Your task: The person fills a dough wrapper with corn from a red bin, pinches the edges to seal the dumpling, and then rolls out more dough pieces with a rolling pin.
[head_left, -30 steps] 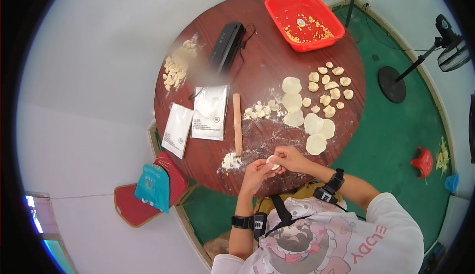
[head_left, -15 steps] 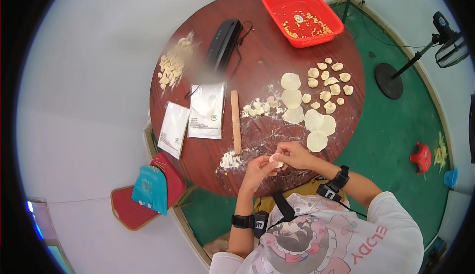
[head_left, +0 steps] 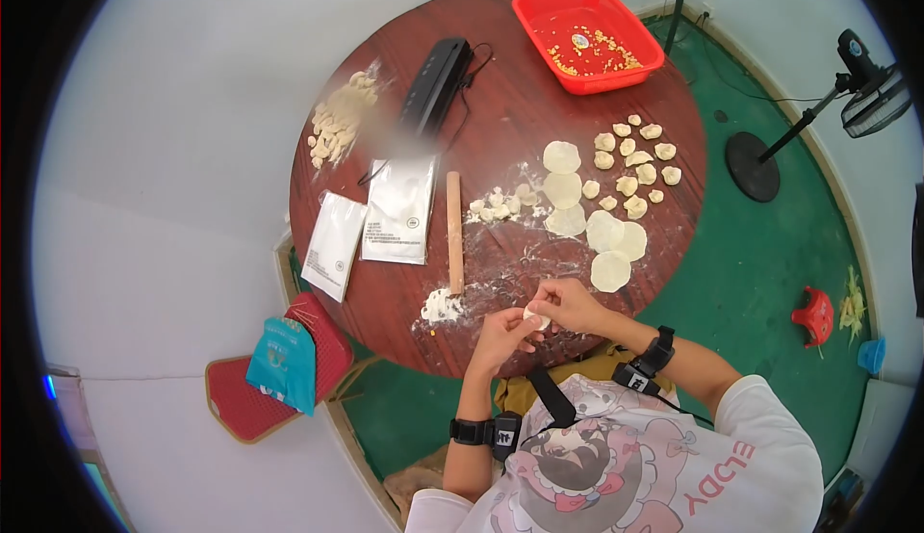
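Both hands meet at the near edge of the round wooden table (head_left: 539, 100): the left hand (head_left: 500, 338) and the right hand (head_left: 568, 304) are pinched together around one small dumpling wrapper (head_left: 535, 317), fingers closed on it from both sides, held just above the tabletop.

Just left of the hands sits a little heap of flour (head_left: 441, 308), and the rolling pin (head_left: 453, 233) runs away from it, lengthwise up the table. Beyond the right hand, a chain of flat rolled wrappers (head_left: 608, 236) curves upward, with small dough pieces (head_left: 499, 208) scattered between them and the pin. Farther out, folded dumplings (head_left: 633, 156) cluster near the right rim, and the red basket (head_left: 589, 37) with yellow bits sits at the far edge.

On the left half lie two white packets (head_left: 371, 225), a black device (head_left: 435, 88) with its cord, and a blurred pile of dough pieces (head_left: 337, 129).

Bare wood shows between the device and the basket. Off the table, a red chair (head_left: 265, 389) with a teal bag (head_left: 283, 364) stands left, and a fan stand (head_left: 770, 153) right.
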Motion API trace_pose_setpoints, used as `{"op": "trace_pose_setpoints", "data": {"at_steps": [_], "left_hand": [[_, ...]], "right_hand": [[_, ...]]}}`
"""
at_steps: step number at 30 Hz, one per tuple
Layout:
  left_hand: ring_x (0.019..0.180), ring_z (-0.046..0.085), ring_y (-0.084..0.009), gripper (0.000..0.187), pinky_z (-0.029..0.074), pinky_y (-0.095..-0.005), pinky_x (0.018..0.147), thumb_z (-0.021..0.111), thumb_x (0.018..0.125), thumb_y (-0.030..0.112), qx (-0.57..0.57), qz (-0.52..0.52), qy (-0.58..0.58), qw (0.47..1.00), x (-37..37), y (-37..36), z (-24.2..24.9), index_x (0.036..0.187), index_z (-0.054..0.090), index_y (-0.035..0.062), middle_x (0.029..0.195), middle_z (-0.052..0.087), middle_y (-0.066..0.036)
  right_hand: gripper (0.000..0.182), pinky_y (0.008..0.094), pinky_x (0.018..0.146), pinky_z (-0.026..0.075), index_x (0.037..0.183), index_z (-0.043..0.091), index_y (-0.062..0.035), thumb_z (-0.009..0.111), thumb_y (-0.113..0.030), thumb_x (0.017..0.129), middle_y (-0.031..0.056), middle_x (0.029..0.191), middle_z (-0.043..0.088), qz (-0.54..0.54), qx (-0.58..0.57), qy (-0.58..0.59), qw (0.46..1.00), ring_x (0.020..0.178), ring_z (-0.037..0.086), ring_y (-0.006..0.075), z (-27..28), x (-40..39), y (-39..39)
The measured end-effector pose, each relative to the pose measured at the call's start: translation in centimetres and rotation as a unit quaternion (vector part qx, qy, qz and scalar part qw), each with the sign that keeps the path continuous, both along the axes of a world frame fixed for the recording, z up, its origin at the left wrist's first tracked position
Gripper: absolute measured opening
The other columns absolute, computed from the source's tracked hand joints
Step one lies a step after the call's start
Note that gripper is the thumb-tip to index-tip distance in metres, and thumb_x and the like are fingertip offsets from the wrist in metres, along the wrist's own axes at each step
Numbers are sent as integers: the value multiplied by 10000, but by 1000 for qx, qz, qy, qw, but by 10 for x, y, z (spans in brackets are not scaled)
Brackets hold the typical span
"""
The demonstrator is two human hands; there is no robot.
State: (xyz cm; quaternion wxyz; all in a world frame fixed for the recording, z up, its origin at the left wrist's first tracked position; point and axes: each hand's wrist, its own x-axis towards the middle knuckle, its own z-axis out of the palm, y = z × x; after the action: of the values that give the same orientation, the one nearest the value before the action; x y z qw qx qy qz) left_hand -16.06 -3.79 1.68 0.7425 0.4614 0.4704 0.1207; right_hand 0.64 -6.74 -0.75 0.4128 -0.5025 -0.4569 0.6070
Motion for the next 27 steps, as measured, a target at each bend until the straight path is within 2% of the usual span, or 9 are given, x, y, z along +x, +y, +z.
{"op": "trace_pose_setpoints", "data": {"at_steps": [6,8,13,17,20,23,24,25,27], "left_hand": [[604,591,-116,208,479,-213,523,576,843,149,26,-5,-17,1000,-2,2,-7,914,588,-46,771,619,-79],[593,589,-113,207,479,-210,520,580,840,143,33,-16,1,999,-2,5,-9,914,588,-49,763,620,-78],[608,606,-130,216,483,-211,522,590,833,138,35,-21,4,999,7,3,-9,926,588,-57,787,629,-98],[617,620,-148,227,487,-217,530,568,847,150,15,14,-13,1000,18,2,-5,929,589,-61,789,632,-107],[613,620,-149,229,486,-220,527,554,856,161,19,34,-24,999,19,4,-14,918,596,-56,773,630,-101],[588,552,-81,240,443,-220,513,552,857,172,143,10,48,989,19,4,-27,823,624,-54,672,606,-47],[577,508,-66,242,417,-230,501,564,835,172,249,-17,105,963,6,10,-65,750,626,-46,619,580,-22],[572,514,-84,246,413,-243,496,573,819,177,233,26,87,968,5,8,-71,703,624,-35,610,585,-32],[569,547,-118,198,444,-252,502,541,830,137,251,-2,56,966,19,14,-62,773,613,-39,644,602,-52]], "right_hand": [[231,212,403,461,875,562,18,605,-201,815,73,646,582,-30,-6,35,999,472,546,89,5,5,-4],[236,217,403,466,883,558,15,608,-205,813,79,665,582,16,-46,41,998,485,551,92,-1,10,-6],[167,217,393,448,789,543,17,572,-143,825,44,584,561,0,-26,40,999,448,540,83,-2,17,-11],[173,222,396,456,805,548,19,570,-151,830,44,587,560,-27,-8,25,999,454,543,90,4,20,-13],[184,226,406,470,829,556,18,570,-165,836,43,590,562,-61,-59,99,992,472,553,100,13,23,-14],[288,238,453,501,830,593,5,579,-283,839,51,639,594,6,-101,76,992,511,566,101,0,22,-18],[322,247,450,502,793,622,-10,569,-325,838,51,642,606,9,-119,40,992,503,567,99,-5,24,-17],[379,222,471,495,806,640,-58,552,-425,830,26,689,624,45,-142,45,988,529,564,80,-6,23,-18],[402,206,433,462,794,664,-86,546,-470,816,-11,662,623,31,-61,59,996,485,542,59,-23,19,-19]]}}
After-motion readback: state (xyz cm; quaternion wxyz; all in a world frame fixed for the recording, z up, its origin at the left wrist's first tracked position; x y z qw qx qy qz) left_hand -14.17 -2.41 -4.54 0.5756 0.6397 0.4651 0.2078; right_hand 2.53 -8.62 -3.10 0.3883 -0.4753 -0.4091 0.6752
